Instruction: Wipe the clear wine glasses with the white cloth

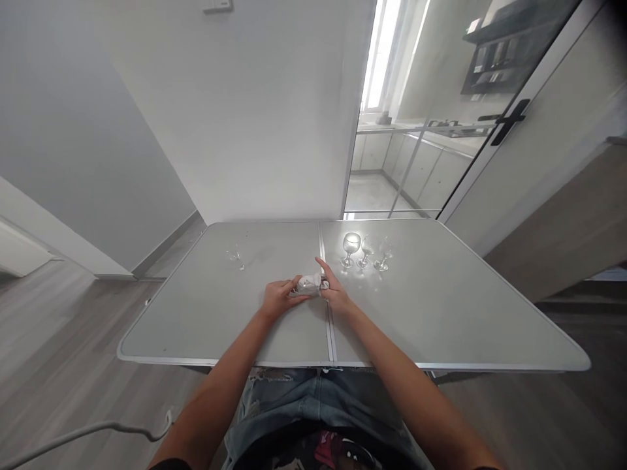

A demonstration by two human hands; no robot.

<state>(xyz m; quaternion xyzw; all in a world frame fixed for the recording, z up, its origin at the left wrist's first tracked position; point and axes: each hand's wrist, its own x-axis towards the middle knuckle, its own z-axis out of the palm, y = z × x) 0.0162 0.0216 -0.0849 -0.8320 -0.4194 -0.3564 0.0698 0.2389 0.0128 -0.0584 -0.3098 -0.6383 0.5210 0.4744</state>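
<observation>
Over the middle of the table, close to its centre seam, both my hands meet at a clear glass (307, 285) held on its side. My left hand (279, 297) has its fingers closed around the left end of the glass. At the right end, my right hand (337, 292) grips a bunched white cloth (324, 283) against the glass, its thumb or a finger pointing up and away. Fingers cover part of the glass and cloth, so I cannot tell how far the cloth goes inside.
Three clear stemmed glasses, among them a round-bowled one (351, 243), stand upright at the table's far right of centre. Another faint clear glass (237, 256) is at the far left. The grey table (441, 313) has a metal rim and backs onto a white wall (255, 130).
</observation>
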